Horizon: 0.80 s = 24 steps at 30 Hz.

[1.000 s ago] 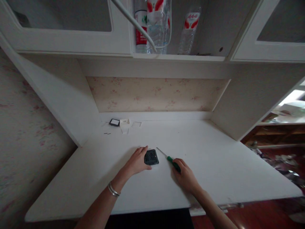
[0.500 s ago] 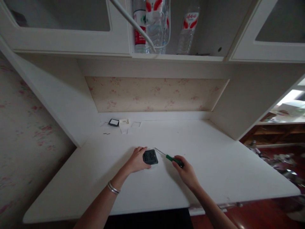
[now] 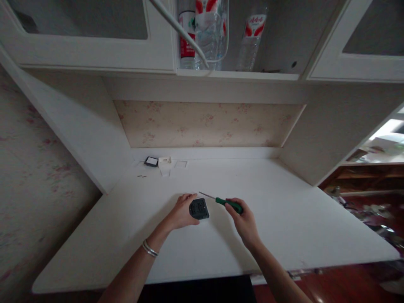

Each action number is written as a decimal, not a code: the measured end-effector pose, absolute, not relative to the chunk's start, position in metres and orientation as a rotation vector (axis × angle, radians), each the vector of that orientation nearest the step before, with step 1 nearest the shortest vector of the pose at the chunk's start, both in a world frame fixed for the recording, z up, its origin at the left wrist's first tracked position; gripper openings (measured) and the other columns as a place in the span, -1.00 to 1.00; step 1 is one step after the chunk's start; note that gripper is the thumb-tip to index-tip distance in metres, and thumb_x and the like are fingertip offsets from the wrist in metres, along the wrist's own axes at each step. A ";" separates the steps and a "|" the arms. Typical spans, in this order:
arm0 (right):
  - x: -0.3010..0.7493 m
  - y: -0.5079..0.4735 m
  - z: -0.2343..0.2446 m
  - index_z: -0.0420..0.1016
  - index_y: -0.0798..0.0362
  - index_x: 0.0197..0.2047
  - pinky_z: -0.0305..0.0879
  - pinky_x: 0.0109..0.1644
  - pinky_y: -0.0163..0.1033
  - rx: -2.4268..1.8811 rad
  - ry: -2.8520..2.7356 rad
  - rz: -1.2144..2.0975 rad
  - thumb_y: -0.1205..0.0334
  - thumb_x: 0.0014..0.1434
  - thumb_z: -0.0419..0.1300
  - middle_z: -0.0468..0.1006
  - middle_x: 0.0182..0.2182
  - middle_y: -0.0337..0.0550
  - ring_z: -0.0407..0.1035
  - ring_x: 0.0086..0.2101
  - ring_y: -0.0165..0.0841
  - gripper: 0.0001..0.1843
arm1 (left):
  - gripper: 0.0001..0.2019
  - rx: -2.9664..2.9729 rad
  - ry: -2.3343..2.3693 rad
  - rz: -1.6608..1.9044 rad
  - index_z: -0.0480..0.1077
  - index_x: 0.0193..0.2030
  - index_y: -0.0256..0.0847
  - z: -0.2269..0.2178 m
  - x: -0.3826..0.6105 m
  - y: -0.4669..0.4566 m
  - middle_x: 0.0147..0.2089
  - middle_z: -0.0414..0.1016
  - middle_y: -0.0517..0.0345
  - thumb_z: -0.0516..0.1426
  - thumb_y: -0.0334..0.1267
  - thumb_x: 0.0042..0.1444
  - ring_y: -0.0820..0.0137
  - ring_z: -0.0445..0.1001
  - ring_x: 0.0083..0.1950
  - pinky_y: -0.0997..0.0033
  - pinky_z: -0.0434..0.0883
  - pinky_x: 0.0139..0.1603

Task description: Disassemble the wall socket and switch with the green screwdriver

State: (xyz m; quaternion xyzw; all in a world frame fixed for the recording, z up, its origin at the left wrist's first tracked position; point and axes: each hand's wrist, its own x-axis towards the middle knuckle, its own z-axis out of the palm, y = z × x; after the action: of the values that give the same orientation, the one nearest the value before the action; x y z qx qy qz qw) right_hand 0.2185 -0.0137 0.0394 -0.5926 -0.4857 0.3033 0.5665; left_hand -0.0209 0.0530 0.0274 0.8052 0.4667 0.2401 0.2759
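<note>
My left hand [image 3: 183, 211] grips a dark, squarish plastic part [image 3: 199, 208] by its left side, with the thumb on the near edge and fingers along the far edge. The recessed face of the part is turned up toward me. In my right hand [image 3: 243, 219] is a screwdriver [image 3: 229, 205] with a green handle and a thin metal shaft. Its tip points left, just beyond the far edge of the dark part and close to my left fingertips. Whether the tip touches anything I cannot tell.
On the white desk [image 3: 277, 227], at the back left, lie a dark frame with a white face [image 3: 151, 161], a white plastic piece [image 3: 164, 160], a thin rectangular frame [image 3: 181, 164] and small dark strips [image 3: 142, 176]. Plastic bottles [image 3: 252, 38] and a white cable [image 3: 181, 31] are in the cupboard above.
My right hand has lifted the screwdriver and shifted its tip to the left, along the far edge of the dark part. My left hand holds the part in nearly the same place.
</note>
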 end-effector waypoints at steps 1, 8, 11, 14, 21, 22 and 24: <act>0.218 -0.013 0.040 0.45 0.03 -0.15 0.27 -0.13 -0.13 -1.401 -1.125 0.712 -0.05 0.06 0.26 0.55 -0.22 -0.09 0.38 -0.24 -0.24 -0.62 | -0.01 2.161 1.257 0.636 0.20 0.28 -0.17 0.027 -0.021 0.054 0.25 0.23 -0.04 0.41 -0.24 -0.41 0.06 0.16 0.28 0.13 0.15 0.30; 0.220 -0.015 0.035 0.46 0.04 -0.18 0.26 -0.27 -0.22 -1.407 -1.025 0.751 -0.07 0.03 0.27 0.52 -0.31 -0.15 0.34 -0.33 -0.29 -0.61 | -0.01 2.061 1.239 0.679 0.21 0.27 -0.21 0.021 -0.022 0.058 0.17 0.28 -0.06 0.41 -0.29 -0.43 0.09 0.23 0.21 0.11 0.20 0.25; 0.221 -0.016 0.027 0.46 0.04 -0.19 0.25 -0.30 -0.23 -1.427 -0.990 0.753 -0.09 0.02 0.28 0.51 -0.33 -0.16 0.33 -0.35 -0.30 -0.59 | 0.01 2.062 1.194 0.742 0.17 0.29 -0.18 0.019 -0.022 0.056 0.19 0.25 -0.04 0.39 -0.35 -0.41 0.10 0.22 0.23 0.11 0.17 0.28; 0.220 -0.017 0.021 0.46 0.03 -0.17 0.25 -0.29 -0.23 -1.423 -0.975 0.781 -0.09 0.02 0.28 0.51 -0.32 -0.17 0.33 -0.34 -0.30 -0.59 | 0.02 2.007 1.155 0.789 0.12 0.32 -0.17 0.018 -0.022 0.053 0.20 0.26 -0.05 0.39 -0.36 -0.39 0.10 0.25 0.23 0.10 0.17 0.27; 0.221 -0.013 0.012 0.46 0.03 -0.13 0.32 -0.26 -0.19 -1.417 -0.997 0.692 -0.14 0.06 0.23 0.55 -0.29 -0.10 0.39 -0.30 -0.25 -0.55 | -0.06 1.898 1.109 1.011 0.08 0.30 -0.15 0.018 -0.019 0.048 0.26 0.20 -0.08 0.38 -0.31 -0.27 0.14 0.25 0.26 0.13 0.20 0.27; 0.222 -0.012 0.011 0.46 0.04 -0.13 0.33 -0.23 -0.18 -1.444 -1.028 0.657 -0.13 0.07 0.22 0.55 -0.26 -0.09 0.40 -0.28 -0.24 -0.55 | -0.06 1.906 1.114 1.028 0.08 0.30 -0.14 0.019 -0.018 0.047 0.27 0.18 -0.08 0.38 -0.30 -0.27 0.13 0.24 0.26 0.12 0.20 0.26; 0.224 -0.012 0.007 0.45 0.04 -0.11 0.33 -0.18 -0.14 -1.514 -1.122 0.600 -0.10 0.09 0.20 0.56 -0.23 -0.07 0.41 -0.26 -0.22 -0.57 | -0.07 1.926 1.133 1.049 0.08 0.29 -0.13 0.023 -0.016 0.044 0.26 0.17 -0.09 0.38 -0.27 -0.26 0.11 0.25 0.25 0.09 0.22 0.25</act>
State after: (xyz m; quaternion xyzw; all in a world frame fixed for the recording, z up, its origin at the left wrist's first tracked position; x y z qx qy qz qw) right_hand 0.2243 -0.0122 0.0071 -0.6396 -0.4739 0.2533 0.5497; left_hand -0.0163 0.0439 0.0234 0.7366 0.4331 0.4010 0.3302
